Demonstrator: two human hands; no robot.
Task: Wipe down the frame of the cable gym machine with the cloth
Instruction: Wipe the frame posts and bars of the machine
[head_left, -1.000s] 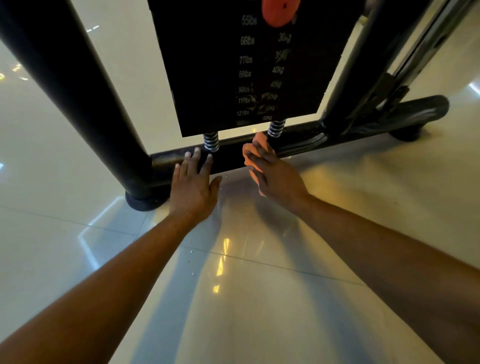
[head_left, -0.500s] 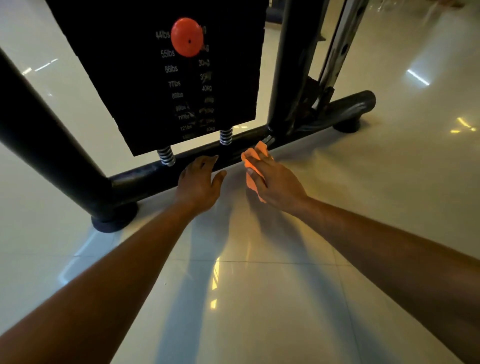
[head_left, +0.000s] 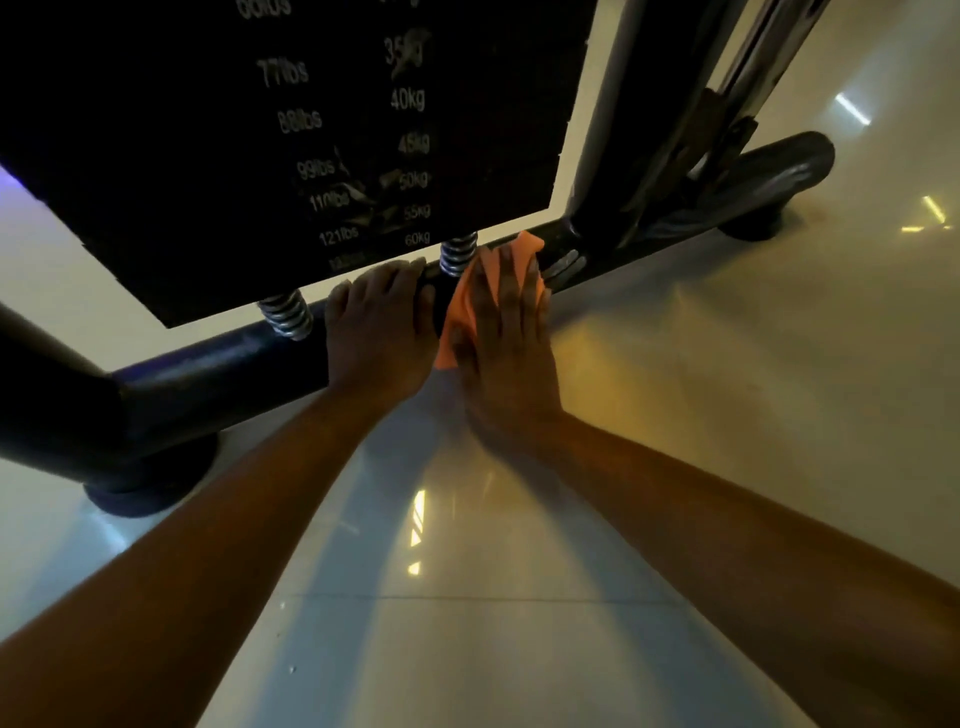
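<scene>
Where it trailed before, right hand (head_left: 506, 338) flat pressing cloth (head_left: 470, 301) onto base bar (head_left: 218, 364), grip open.

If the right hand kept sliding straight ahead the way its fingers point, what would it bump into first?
Probably the upright post where it joins the base bar. The right hand presses the orange cloth on that bar, fingers aimed up and slightly right; depth is hard to judge.

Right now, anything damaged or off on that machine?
Yes: the weight labels low on the black stack look scuffed and peeling around the 110lbs and 50kg marks, and the 35kg mark higher up is smeared. The cloth lies flat on the base bar under the right hand.
</scene>
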